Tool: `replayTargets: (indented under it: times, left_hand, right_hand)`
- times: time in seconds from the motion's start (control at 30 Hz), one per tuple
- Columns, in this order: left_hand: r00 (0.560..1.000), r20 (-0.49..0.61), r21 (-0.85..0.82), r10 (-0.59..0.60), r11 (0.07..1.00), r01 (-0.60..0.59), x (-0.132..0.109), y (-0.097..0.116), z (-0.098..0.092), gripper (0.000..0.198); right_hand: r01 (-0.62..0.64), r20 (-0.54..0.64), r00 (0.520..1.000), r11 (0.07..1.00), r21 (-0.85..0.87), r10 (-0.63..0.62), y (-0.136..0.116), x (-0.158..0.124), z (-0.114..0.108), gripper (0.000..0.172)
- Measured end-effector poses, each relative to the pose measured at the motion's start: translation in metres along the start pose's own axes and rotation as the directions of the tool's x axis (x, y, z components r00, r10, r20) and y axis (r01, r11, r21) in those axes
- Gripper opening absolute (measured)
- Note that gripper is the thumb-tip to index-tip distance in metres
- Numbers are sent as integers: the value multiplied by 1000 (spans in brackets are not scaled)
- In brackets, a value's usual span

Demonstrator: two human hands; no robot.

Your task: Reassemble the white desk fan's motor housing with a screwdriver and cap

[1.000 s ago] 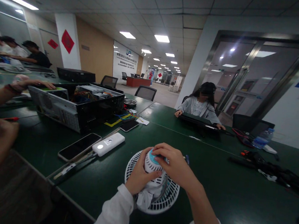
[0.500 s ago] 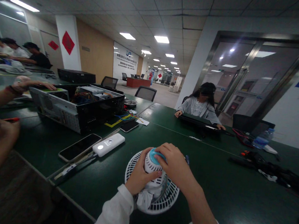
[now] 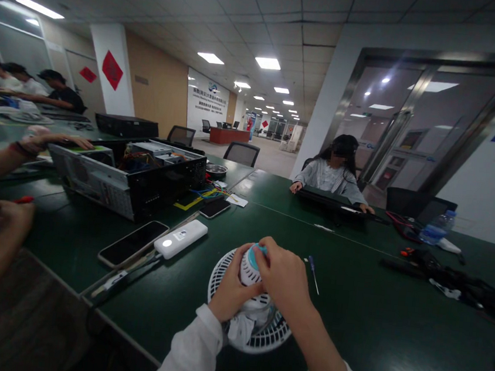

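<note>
While the left hand (image 3: 234, 293) grips the ribbed white motor housing (image 3: 250, 268) of a small desk fan (image 3: 257, 303) from the side, the right hand (image 3: 284, 275) closes over the top, its fingers curled across a teal cap (image 3: 256, 251). Both hands are shut firmly around the housing. The fan's round white grille (image 3: 264, 343) lies low on the dark green bench (image 3: 359, 345), close to the near edge, with a crumpled white piece of cloth or paper (image 3: 239, 329) beside the fan's base. Just right of the right hand lies a small screwdriver (image 3: 312, 273) with a blue handle.

Toward the bench's left side are a white power bank (image 3: 180, 238), a black phone (image 3: 133, 242) and an open computer case (image 3: 124, 178) showing wires and boards. Another person's hand (image 3: 60, 141) rests on the case, and a second hand (image 3: 3, 212) at the left edge holds a red-handled tool (image 3: 22, 199). A seated person (image 3: 330, 176) at the far edge has both hands on a dark laptop (image 3: 330, 199). Near the far right corner are a plastic water bottle (image 3: 435, 229) and a tangle of black cables (image 3: 445, 283).
</note>
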State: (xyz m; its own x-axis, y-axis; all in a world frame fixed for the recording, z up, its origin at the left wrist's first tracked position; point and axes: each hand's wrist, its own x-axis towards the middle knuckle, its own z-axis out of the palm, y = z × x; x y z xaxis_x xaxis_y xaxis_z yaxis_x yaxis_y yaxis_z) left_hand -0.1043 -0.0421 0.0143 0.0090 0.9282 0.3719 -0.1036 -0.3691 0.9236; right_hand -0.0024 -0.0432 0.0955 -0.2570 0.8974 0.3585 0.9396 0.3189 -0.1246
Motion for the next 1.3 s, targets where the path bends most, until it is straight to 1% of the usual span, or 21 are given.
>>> replayTargets:
  times: [0.07, 0.13, 0.2, 0.27, 0.33, 0.4, 0.5, 0.57, 0.63, 0.7, 0.77, 0.83, 0.9, 0.97, 1.03, 1.1, 1.17, 1.23, 1.3]
  left_hand:
    - [1000, 7, -28, -7, 1000, 7, 0, -1, 0, 63]
    - [1000, 10, -32, -5, 999, 5, 0, -2, -1, 63]
    - [1000, 17, -28, -10, 1000, 11, 0, -3, -1, 63]
    - [1000, 22, -37, -22, 999, 23, 0, -4, -1, 62]
    - [1000, 20, -46, -24, 999, 25, -1, -4, -1, 63]
    - [1000, 25, -47, -19, 999, 21, -1, -3, -1, 64]
    - [999, 26, -48, -20, 999, 21, -1, -1, 0, 63]
    - [1000, 15, -40, -17, 999, 17, 0, -1, 0, 63]
    - [1000, 3, -21, -7, 1000, 7, 0, -1, 0, 64]
    - [1000, 2, -1, 1, 1000, -1, 0, -1, 0, 65]
    - [1000, 8, 20, 4, 1000, -4, 0, -1, 0, 64]
    - [1000, 12, 36, 2, 999, -2, -1, -1, -1, 64]
    - [1000, 14, 24, -2, 1000, 2, -1, -2, -1, 64]
    - [1000, 19, -5, 1, 1000, -1, -1, -4, -1, 64]
    - [1000, 20, -24, 7, 1000, -7, -1, -5, -2, 63]
    - [1000, 15, -27, 5, 1000, -5, -1, -6, -1, 62]
    - [1000, 9, -28, -2, 1000, 2, -1, -7, -1, 62]
    - [1000, 7, -22, -4, 1000, 4, -1, -7, -1, 63]
    - [1000, 14, -3, 0, 1000, 0, -1, -8, -2, 64]
  right_hand:
    - [70, -19, 997, 995, 72, -69, 7, -1, -6, 23]
    - [179, -34, 984, 971, 161, -176, 16, -1, -10, 26]
    - [282, 8, 956, 926, 252, -293, 25, -1, -12, 34]
    - [328, 67, 928, 891, 314, -365, 30, -1, -13, 38]
    - [332, 100, 918, 883, 333, -383, 33, 0, -13, 35]
    - [326, 107, 922, 895, 304, -373, 31, 1, -14, 29]
    - [303, 88, 944, 939, 162, -319, 23, 3, -13, 22]
    - [261, 46, 964, 964, 50, -263, 15, 3, -9, 20]
    - [198, -16, 980, 980, -24, -199, 8, 2, -1, 19]
    - [117, -70, 990, 992, -54, -121, 2, 2, 7, 19]
    - [34, -95, 995, 998, -62, -40, -3, 2, 12, 20]
    - [-27, -78, 997, 998, -57, 23, -4, 1, 12, 22]
    - [-33, -33, 999, 999, -30, 32, -2, 1, 6, 25]
    - [24, -6, 1000, 999, 29, -24, 3, 0, -3, 26]
    - [134, -11, 991, 984, 114, -134, 12, -2, -11, 26]
    - [267, -6, 962, 941, 207, -272, 20, -3, -15, 35]
    - [362, 26, 922, 885, 292, -386, 28, -4, -16, 42]
    - [386, 55, 902, 856, 343, -429, 32, -4, -15, 40]
    - [364, 76, 906, 859, 360, -416, 34, -3, -15, 36]
